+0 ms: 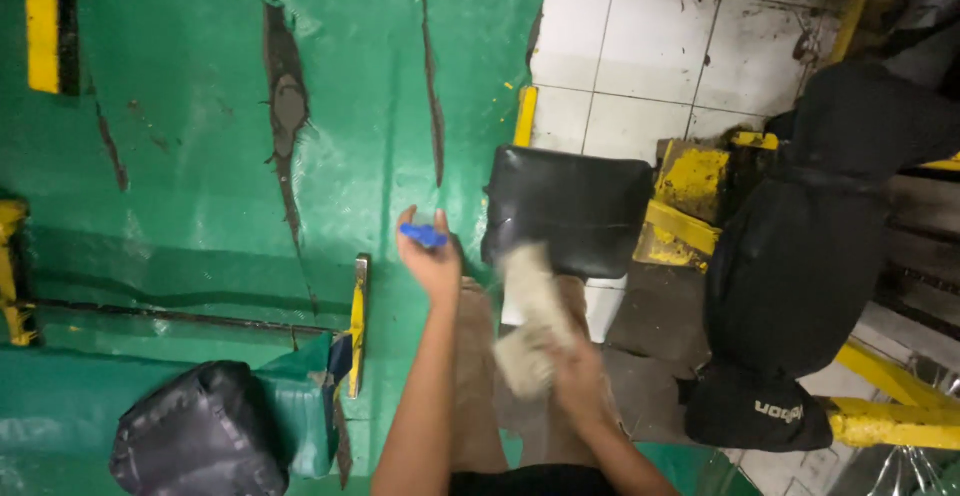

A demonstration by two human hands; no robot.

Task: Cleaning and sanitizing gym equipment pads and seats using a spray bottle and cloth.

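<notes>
- We took the black cushioned seat (568,209) as our landmark; every position below was read from it.
- Our left hand (430,256) was raised just left of the seat's near left corner, fingers closed around a small blue object (424,235). That object lay roughly level across the fingertips, one end toward the seat.
- Our right hand (577,376) sat below the seat's near edge, gripping the lower end of a pale grey cloth (531,316).
- The cloth was motion-blurred. Its long axis ran from the right hand up and slightly left, and its upper end overlapped the seat's near edge.
- The two hands were apart, with the cloth between them. The cloth's upper part was near the left hand, but we could not tell whether it touched the blue object.
- The right hand was the one on the cloth; the left hand stood nearer the seat.
- A black bundle (800,256) rested to the right of the seat on a yellow frame (690,201).
</notes>
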